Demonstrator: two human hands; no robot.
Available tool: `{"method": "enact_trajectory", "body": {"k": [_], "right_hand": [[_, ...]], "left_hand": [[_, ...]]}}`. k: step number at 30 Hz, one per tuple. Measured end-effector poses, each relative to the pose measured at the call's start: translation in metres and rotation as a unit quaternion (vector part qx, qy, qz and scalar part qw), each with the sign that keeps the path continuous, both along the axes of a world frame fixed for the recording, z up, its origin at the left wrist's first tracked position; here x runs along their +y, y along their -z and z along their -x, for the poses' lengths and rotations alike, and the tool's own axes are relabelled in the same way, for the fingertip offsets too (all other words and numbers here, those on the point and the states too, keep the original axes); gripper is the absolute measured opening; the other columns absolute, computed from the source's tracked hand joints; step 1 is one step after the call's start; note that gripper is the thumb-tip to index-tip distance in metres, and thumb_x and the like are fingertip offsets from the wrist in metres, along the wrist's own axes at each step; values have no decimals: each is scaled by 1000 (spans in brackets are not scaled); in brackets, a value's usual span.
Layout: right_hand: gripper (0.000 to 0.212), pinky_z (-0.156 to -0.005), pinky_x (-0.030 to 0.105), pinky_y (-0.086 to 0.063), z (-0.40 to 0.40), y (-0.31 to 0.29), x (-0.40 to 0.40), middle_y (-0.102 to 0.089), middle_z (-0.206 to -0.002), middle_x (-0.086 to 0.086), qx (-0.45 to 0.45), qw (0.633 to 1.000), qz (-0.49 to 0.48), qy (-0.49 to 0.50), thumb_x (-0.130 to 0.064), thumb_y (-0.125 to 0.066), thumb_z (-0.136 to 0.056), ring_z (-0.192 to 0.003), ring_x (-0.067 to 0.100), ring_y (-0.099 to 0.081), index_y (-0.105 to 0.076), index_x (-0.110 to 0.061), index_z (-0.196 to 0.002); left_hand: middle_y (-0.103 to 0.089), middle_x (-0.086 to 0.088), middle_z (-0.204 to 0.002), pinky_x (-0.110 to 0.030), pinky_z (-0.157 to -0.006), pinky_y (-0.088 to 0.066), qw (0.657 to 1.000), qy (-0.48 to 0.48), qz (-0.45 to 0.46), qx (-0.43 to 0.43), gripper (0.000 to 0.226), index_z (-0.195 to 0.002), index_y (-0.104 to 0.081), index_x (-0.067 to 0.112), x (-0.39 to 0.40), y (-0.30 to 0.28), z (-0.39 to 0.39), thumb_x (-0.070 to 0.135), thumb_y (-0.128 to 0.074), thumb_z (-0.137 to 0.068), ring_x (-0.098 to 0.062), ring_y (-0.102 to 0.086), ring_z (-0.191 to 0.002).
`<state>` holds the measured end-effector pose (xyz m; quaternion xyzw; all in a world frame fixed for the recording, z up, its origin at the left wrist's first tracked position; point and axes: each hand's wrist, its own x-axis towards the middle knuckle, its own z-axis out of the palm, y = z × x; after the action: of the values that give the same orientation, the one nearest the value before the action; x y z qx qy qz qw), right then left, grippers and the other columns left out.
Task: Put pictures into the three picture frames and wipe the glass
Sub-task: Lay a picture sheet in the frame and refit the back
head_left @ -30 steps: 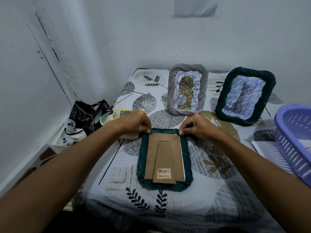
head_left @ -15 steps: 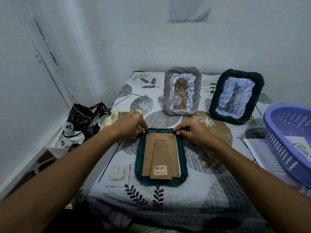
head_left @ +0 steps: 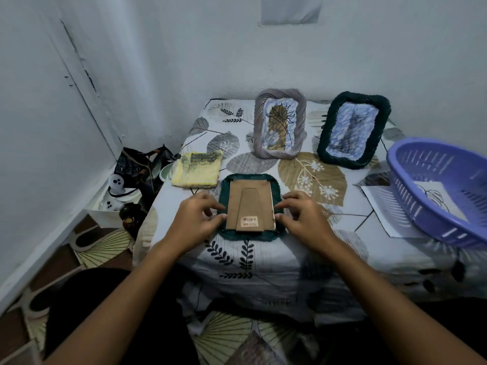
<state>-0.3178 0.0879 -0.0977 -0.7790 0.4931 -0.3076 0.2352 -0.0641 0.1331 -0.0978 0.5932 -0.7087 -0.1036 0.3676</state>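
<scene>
Two frames (head_left: 280, 126) are standing filled at the back while the left hand (head_left: 196, 222) and right hand (head_left: 303, 219) are pinching the third frame (head_left: 224, 206), lying face-down centre-table with its backing (head_left: 250, 206) on; wiping, seemingly, is remaining.

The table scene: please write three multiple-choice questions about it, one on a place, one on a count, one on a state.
1. Where does the yellow cloth lie?
A. in the basket
B. left of the flat frame
C. on the floor

2. How many frames stand upright?
A. one
B. two
C. three

3. How does the flat frame lie?
A. back upward
B. glass upward
C. on its edge

B: the cloth lies on the table beside that frame.
B: the grey frame and the dark green frame stand at the back.
A: its cardboard back and barcode sticker show.
</scene>
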Motion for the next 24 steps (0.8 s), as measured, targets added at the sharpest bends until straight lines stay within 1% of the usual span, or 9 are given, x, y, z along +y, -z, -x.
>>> {"method": "enact_trajectory", "body": {"k": [2,4,6,9,13,16,18,21,24], "right_hand": [[18,-85,23,-38,1,5,13,-55,-113,3,-18,1000,7,21,-15,-71,-83,-105,15,-52,-74,-10,-100],[15,-88,23,-39,0,10,24,-56,-113,5,-38,999,7,35,-14,-72,-83,-107,18,-53,-74,-8,-96],[15,-94,25,-39,0,14,33,-55,-115,7,-50,998,0,44,-16,-73,-82,-112,18,-52,-74,-7,-95],[22,-95,24,-36,-1,16,40,-55,-118,8,-50,997,0,52,-22,-77,-79,-116,19,-50,-73,-7,-95],[36,-95,24,-34,-2,12,43,-54,-124,8,-38,997,-22,58,-31,-82,-73,-117,18,-48,-72,-7,-98],[41,-95,24,-35,-3,11,43,-53,-125,5,-32,997,-27,57,-33,-83,-70,-117,17,-48,-70,-7,-99],[40,-98,28,-39,-3,12,43,-54,-124,5,-44,997,-32,59,-32,-84,-68,-116,17,-48,-70,-8,-96],[37,-102,39,-43,-3,13,42,-54,-123,4,-62,996,-39,60,-31,-85,-67,-116,18,-49,-69,-10,-92],[36,-102,42,-43,-4,14,42,-55,-122,5,-65,995,-37,60,-30,-85,-67,-115,18,-50,-70,-10,-92]], "left_hand": [[-63,1,-85,-10,-60,-40,1000,-9,-5,17,10,-85,-75,12,10,6,7,15,-80,-76,-10,-59,-70],[-63,-2,-88,-6,-64,-41,1000,-17,-8,25,14,-85,-76,8,17,10,12,16,-81,-74,-12,-60,-75],[-63,-4,-91,-1,-67,-39,999,-25,-2,38,19,-87,-76,5,23,12,16,17,-82,-73,-12,-59,-80],[-63,-5,-97,1,-68,-37,997,-43,1,58,28,-90,-76,2,30,15,18,19,-85,-70,-12,-59,-84],[-65,-3,-103,-3,-68,-41,996,-46,-10,76,43,-96,-75,2,33,19,17,28,-88,-65,-12,-62,-88],[-67,-5,-106,-6,-73,-45,995,-49,-14,89,45,-97,-75,1,34,22,15,26,-89,-63,-13,-63,-93],[-67,-5,-107,-3,-71,-42,993,-58,-14,100,44,-97,-75,1,34,22,17,24,-89,-62,-11,-62,-92],[-66,-2,-106,-2,-67,-40,991,-65,-20,113,43,-96,-76,1,32,22,19,24,-89,-61,-10,-61,-92],[-64,-1,-106,-2,-65,-39,990,-66,-29,122,43,-95,-76,2,31,22,18,24,-89,-61,-10,-60,-91]]}}
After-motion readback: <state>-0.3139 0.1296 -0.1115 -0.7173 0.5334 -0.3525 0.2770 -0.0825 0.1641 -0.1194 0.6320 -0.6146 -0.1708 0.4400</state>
